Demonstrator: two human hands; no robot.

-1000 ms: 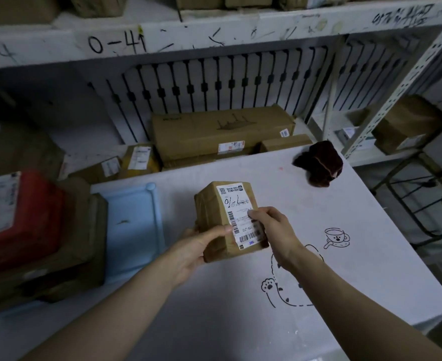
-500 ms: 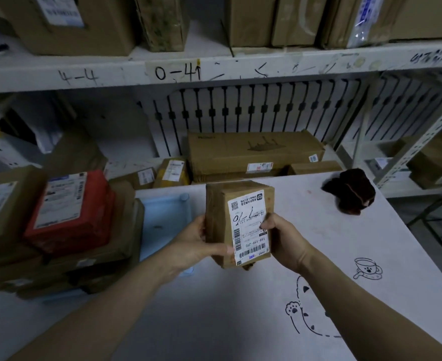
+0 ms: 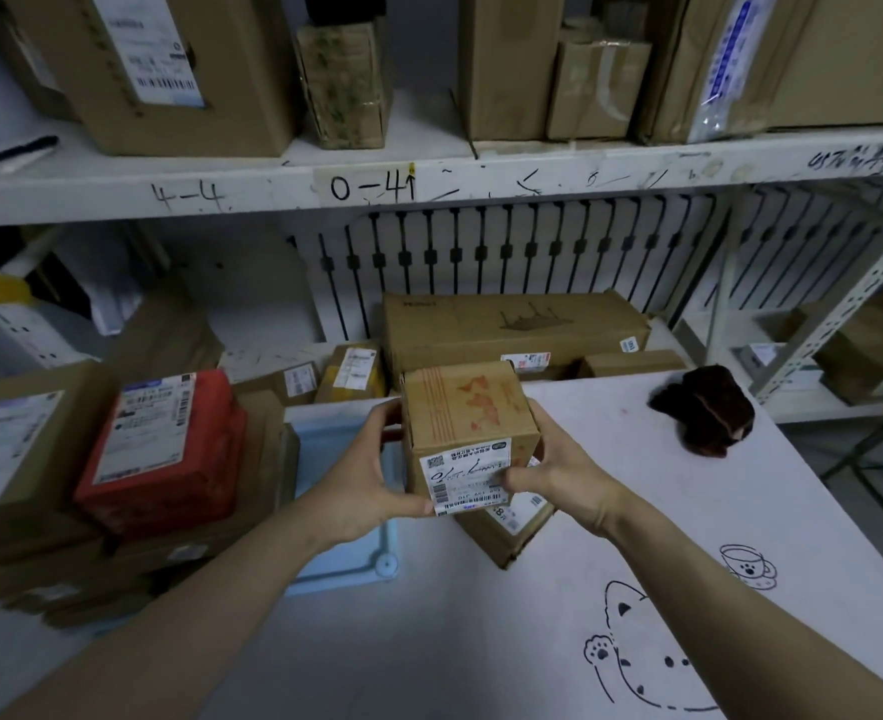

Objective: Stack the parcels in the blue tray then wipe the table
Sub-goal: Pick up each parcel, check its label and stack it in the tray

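Note:
I hold a small brown cardboard parcel [image 3: 468,423] with a white label up over the table, my left hand [image 3: 364,478] gripping its left side and my right hand [image 3: 566,472] its right side, thumb on the label. A second brown parcel [image 3: 512,532] lies on the white table [image 3: 636,511] just beneath it. The blue tray [image 3: 345,569] sits to the left, holding a stack of brown parcels [image 3: 13,439] topped by a red parcel [image 3: 163,454]. A dark brown cloth [image 3: 704,410] lies at the table's far right.
A shelf rack stands behind the table, with a long brown box [image 3: 512,324] and small parcels [image 3: 351,374] on its lower level and several cartons on the upper board [image 3: 429,184]. Another rack with boxes [image 3: 865,345] stands at the right.
Both hands have lifted the parcel higher and tipped it so its printed top faces me. A second parcel beneath it has come into view. My view has tilted up.

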